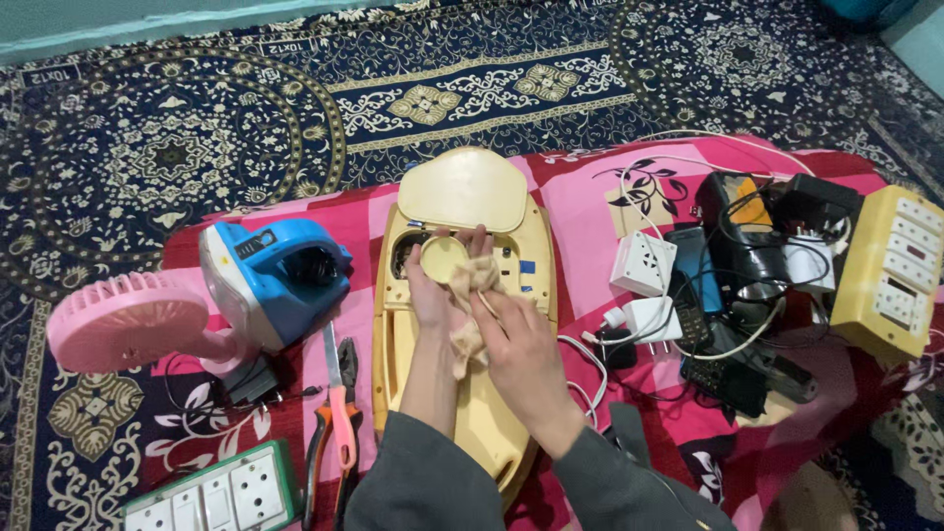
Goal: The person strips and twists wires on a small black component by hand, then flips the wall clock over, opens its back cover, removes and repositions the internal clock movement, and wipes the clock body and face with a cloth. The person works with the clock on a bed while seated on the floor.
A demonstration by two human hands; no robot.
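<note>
Both hands work over the long cream-yellow plastic appliance body (462,324), which lies on the pink and red flowered cloth (590,206) in front of the person. Left hand (430,287) is curled around a small round cream-coloured part (442,258) near the top opening of the body, with the fingers closed on its edge. Right hand (526,339) pinches a crumpled beige rag (474,295), and the rag touches the round part. It seems to be the wiping step; I judge that the rag must next pass around the part while the left hand keeps it steady.

Beside the body, on the left, lie orange-handled pliers (339,413), a blue and white plastic housing (275,280) and a pink round fan (123,320). To the right are white plug adapters (644,261) and a yellow switch board (890,270) among black cables.
</note>
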